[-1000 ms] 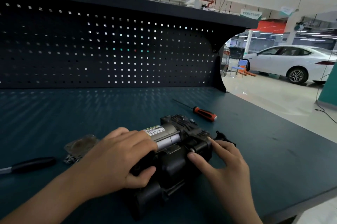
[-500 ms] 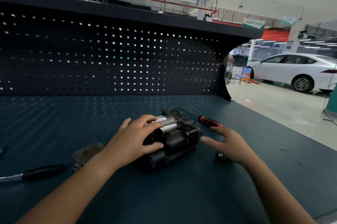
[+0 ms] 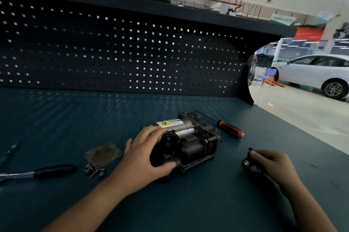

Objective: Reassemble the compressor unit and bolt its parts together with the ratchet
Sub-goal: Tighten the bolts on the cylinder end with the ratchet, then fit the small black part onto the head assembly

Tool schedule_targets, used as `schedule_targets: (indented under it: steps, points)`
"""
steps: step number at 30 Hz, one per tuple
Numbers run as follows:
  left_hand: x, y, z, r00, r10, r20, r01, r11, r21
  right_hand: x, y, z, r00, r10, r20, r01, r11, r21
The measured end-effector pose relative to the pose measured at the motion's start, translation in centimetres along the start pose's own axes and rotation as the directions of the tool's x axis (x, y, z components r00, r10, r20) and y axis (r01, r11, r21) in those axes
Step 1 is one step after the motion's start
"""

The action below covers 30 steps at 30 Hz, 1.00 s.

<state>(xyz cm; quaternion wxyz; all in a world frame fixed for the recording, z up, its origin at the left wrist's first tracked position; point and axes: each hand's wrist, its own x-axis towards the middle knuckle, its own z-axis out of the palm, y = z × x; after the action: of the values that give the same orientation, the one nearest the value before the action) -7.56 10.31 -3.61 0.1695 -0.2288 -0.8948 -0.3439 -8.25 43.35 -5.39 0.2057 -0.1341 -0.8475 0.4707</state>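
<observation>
Compressor unit [image 3: 188, 141] lies on its side in the middle of the tabletop [image 3: 56, 118], label up. Your left hand [image 3: 143, 156] wraps its near end, fingers over the round cap and thumb underneath, steadying it. Your right hand [image 3: 268, 163] rests on the tabletop well to the right of the unit, fingers curled round a small black fitting [image 3: 247, 163]. That piece is clear of the body, so it is not yet mounted.

Just left of your left hand a flat cover plate [image 3: 103, 154] lies loose, with a cluster of bolts [image 3: 94, 171] at its near edge. Further left lies what looks like the ratchet [image 3: 51, 171], black grip toward the unit and untouched. An orange-and-black screwdriver [image 3: 229, 131] lies just beside the unit's far right end.

By my reading you are early in the job. The main body looks to be in one piece, but the fitting, the plate and every bolt are off it. You have to seat the fitting and lay the plate in place, and only then start the bolts and run them down with the ratchet. Whether any fasteners already sit tight on the unit cannot be told from here.
</observation>
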Motion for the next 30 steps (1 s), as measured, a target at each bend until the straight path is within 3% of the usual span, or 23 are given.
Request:
schedule_targets:
  steps: [4,7,10,14,18,22,24,26,28,30]
  points:
    - [0.6,-0.1,-0.2,0.999,0.03,0.025,-0.03,1.0,0.006,-0.7,-2.2,-0.6,0.995,0.082,-0.054,-0.043,0.863,0.504]
    - [0.8,-0.4,-0.2,0.998,0.028,0.056,-0.028,1.0,-0.006,-1.8,-5.7,0.1,0.993,-0.025,0.117,-0.063,0.725,0.685]
    - [1.1,-0.5,-0.2,0.995,0.063,0.076,-0.062,0.998,-0.017,-2.9,-9.9,1.8,0.91,-0.229,0.347,-0.172,0.551,0.816]
    - [1.3,-1.8,-1.6,0.996,0.062,0.062,-0.062,0.998,0.0,-3.7,-13.9,5.0,0.813,-0.293,0.502,-0.397,0.352,0.848]
    - [0.8,-3.2,-3.5,1.0,-0.017,0.015,0.016,0.998,0.057,-4.3,-16.4,7.9,0.783,-0.25,0.57,-0.497,0.301,0.814]
    - [0.3,-1.8,-3.2,0.953,0.113,-0.282,-0.088,0.991,0.1,-4.7,-18.1,10.3,0.751,-0.273,0.601,-0.57,0.191,0.799]
    - [0.0,-0.5,-3.0,0.906,0.156,-0.393,-0.17,0.986,0.001,-4.9,-18.8,11.3,0.714,-0.315,0.625,-0.617,0.138,0.775]
    - [0.0,0.7,-3.1,0.903,0.112,-0.414,-0.187,0.972,-0.144,-5.1,-19.5,12.2,0.68,-0.34,0.649,-0.643,0.15,0.751]
    - [0.2,0.8,-3.6,0.901,-0.048,-0.43,-0.124,0.924,-0.363,-5.2,-20.1,12.9,0.672,-0.345,0.655,-0.637,0.181,0.749]
    - [0.5,0.7,-4.1,0.905,-0.228,-0.36,-0.031,0.807,-0.59,-5.2,-20.5,13.5,0.673,-0.347,0.654,-0.625,0.206,0.753]
